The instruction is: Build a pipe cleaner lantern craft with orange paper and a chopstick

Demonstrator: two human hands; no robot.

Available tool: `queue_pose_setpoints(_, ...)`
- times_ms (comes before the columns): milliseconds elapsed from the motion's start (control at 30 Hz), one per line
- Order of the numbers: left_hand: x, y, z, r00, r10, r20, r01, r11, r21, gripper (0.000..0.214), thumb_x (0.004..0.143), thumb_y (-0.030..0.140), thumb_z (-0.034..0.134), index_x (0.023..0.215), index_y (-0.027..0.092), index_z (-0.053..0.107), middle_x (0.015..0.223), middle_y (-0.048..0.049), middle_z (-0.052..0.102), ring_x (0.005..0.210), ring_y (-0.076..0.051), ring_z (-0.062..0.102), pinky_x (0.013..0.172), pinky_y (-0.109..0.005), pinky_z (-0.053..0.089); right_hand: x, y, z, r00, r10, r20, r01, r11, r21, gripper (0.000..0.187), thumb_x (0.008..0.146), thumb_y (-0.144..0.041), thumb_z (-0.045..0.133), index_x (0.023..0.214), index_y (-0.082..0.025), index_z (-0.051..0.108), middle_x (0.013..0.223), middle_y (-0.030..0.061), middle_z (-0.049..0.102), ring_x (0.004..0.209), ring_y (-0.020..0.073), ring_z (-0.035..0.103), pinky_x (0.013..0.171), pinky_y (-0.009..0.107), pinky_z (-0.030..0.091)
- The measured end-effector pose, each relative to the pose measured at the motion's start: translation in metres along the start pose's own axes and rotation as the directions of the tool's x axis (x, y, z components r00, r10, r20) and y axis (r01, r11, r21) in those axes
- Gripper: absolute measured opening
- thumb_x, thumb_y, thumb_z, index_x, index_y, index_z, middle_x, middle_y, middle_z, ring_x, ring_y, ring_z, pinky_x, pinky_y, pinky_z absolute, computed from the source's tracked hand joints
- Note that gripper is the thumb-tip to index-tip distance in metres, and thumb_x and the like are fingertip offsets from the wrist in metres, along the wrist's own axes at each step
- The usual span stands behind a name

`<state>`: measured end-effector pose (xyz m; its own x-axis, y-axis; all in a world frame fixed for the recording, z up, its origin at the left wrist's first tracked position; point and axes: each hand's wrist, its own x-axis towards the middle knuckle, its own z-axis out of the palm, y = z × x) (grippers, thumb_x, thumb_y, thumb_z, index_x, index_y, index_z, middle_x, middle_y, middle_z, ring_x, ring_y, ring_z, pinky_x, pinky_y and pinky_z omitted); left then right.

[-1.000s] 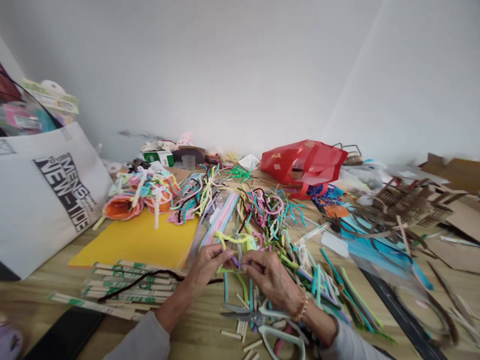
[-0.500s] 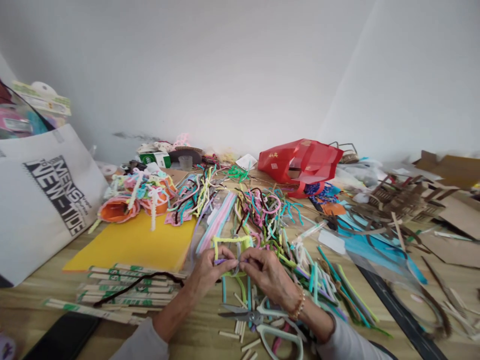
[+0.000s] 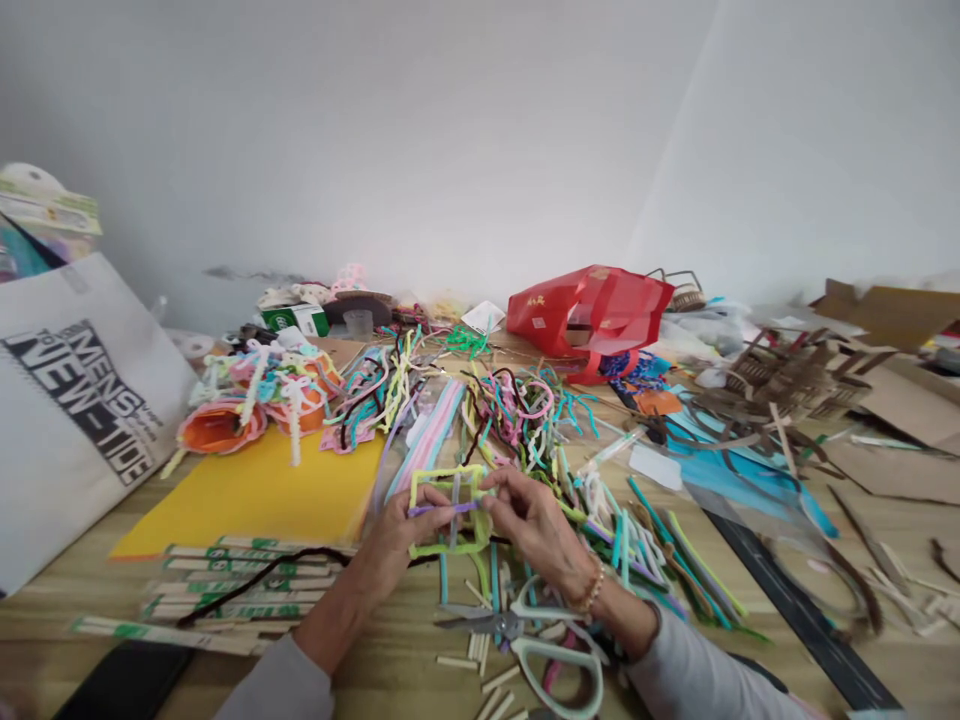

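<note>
Pipe-cleaner frame (image 3: 448,472), yellow-green and square, is being held over the desk (image 3: 390,650), crossed by a purple pipe cleaner (image 3: 433,509) and an upright grey strand (image 3: 454,520). Frame and purple end are being pinched by the left hand (image 3: 401,535); the right hand (image 3: 536,525) is being kept at the frame's right edge, its grip not to be told. Binding of the crossing strands is judged in hand; a firm twist at the purple end appears called for. Scissors (image 3: 480,625) are being left beneath the hands.
</note>
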<state>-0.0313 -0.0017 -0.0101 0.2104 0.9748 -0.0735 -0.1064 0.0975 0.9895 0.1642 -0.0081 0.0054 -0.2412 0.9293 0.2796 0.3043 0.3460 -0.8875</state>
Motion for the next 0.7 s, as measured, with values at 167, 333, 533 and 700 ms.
queue_pose_setpoints(167,-0.002,0.005,0.002,0.996,-0.088,-0.031,0.081,0.978,-0.191,0.026,0.059,0.03,0.082,0.069,0.016,0.062,0.065,-0.0004,0.068,0.065,-0.015,0.061,0.069,-0.028,0.048,0.006,0.006,-0.002,0.995,0.078,-0.07,-0.064,0.981,0.183,0.02,0.086,-0.036,0.053,0.088,-0.016,0.055,0.06,-0.0066,0.04,0.052,0.0092,0.036,0.05,0.021,0.031)
queue_pose_setpoints(333,-0.002,0.005,0.004,0.997,-0.071,-0.019,0.067,0.984,-0.167,0.024,0.06,0.029,0.081,0.068,0.016,0.062,0.065,-0.0003,0.068,0.063,-0.015,0.062,0.066,-0.027,0.049,0.003,0.003,-0.001,0.997,0.053,-0.051,-0.044,0.983,0.177,0.016,0.088,-0.033,0.052,0.088,-0.017,0.054,0.059,-0.0073,0.036,0.052,0.0088,0.034,0.049,0.021,0.03)
queue_pose_setpoints(533,0.0,-0.002,0.003,1.0,-0.013,-0.014,0.012,0.998,-0.062,0.021,0.062,0.029,0.08,0.07,0.016,0.065,0.062,0.0016,0.065,0.06,-0.013,0.057,0.062,-0.024,0.045,-0.005,-0.006,0.005,0.986,-0.164,0.016,0.165,0.972,-0.17,0.012,0.087,-0.021,0.054,0.093,-0.017,0.065,0.067,-0.0021,0.048,0.06,0.0117,0.044,0.058,0.024,0.035)
queue_pose_setpoints(700,0.0,-0.004,0.002,0.999,-0.041,-0.022,0.04,0.997,-0.064,0.025,0.062,0.028,0.08,0.081,0.015,0.069,0.07,-0.001,0.069,0.066,-0.015,0.06,0.066,-0.026,0.046,-0.007,-0.006,0.007,0.969,-0.238,0.059,0.245,0.928,-0.281,0.011,0.089,-0.019,0.054,0.092,-0.018,0.064,0.073,0.0007,0.054,0.067,0.0141,0.051,0.064,0.025,0.039)
